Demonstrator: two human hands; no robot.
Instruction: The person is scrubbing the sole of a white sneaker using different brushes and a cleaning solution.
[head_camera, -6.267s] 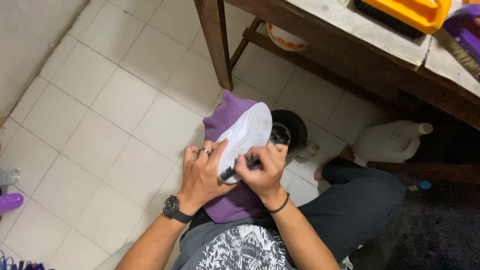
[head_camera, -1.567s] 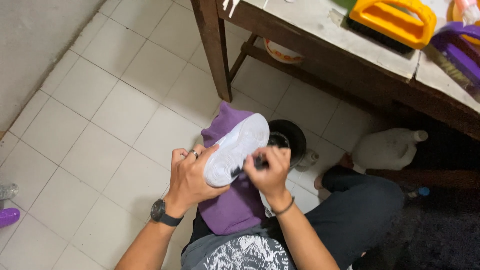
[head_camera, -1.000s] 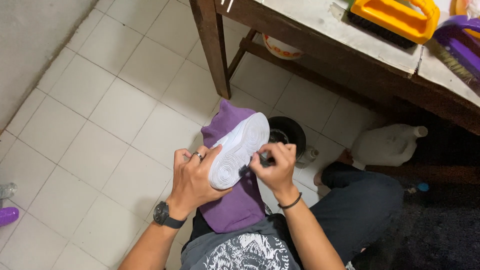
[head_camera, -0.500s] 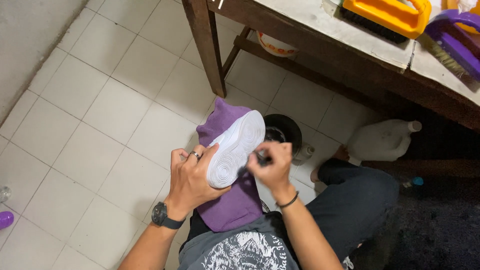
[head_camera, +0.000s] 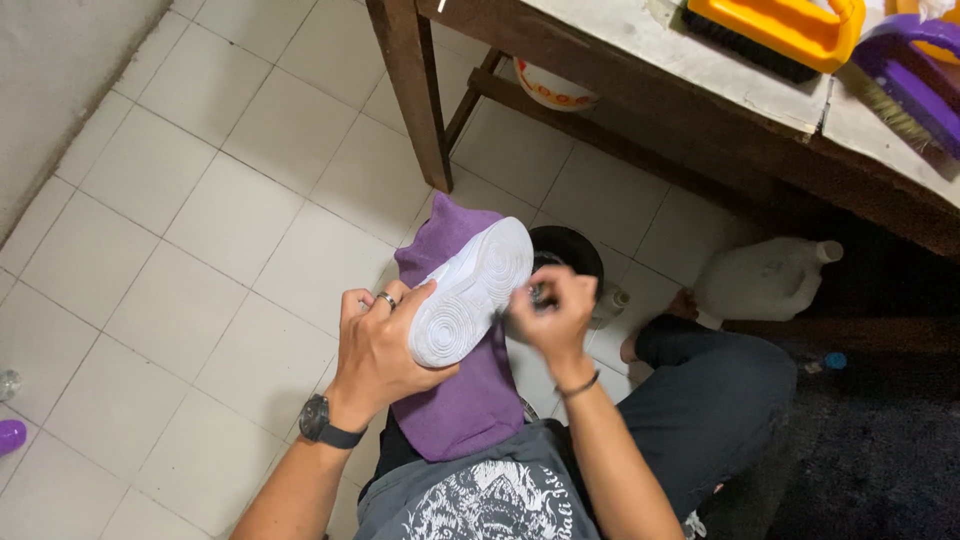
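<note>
Tile floor (head_camera: 200, 200), L hand (head_camera: 385, 345) grips shoe (head_camera: 470, 290)

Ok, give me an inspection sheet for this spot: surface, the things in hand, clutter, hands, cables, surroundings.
Surface: white tiled floor; the person sits on it.
Things in hand: white shoe, sole up, over a purple cloth on the lap.
Clutter: black round container behind the shoe; white plastic jug lying by the knee; small purple object at the left edge.
Hands: left hand grips the shoe from the side, ring and wristwatch on; right hand is blurred, closed on a small dark tool at the sole's edge.
Cables: nothing seen.
Surroundings: wooden table above, carrying a yellow scrubbing brush and a purple brush; bowl under it.
</note>
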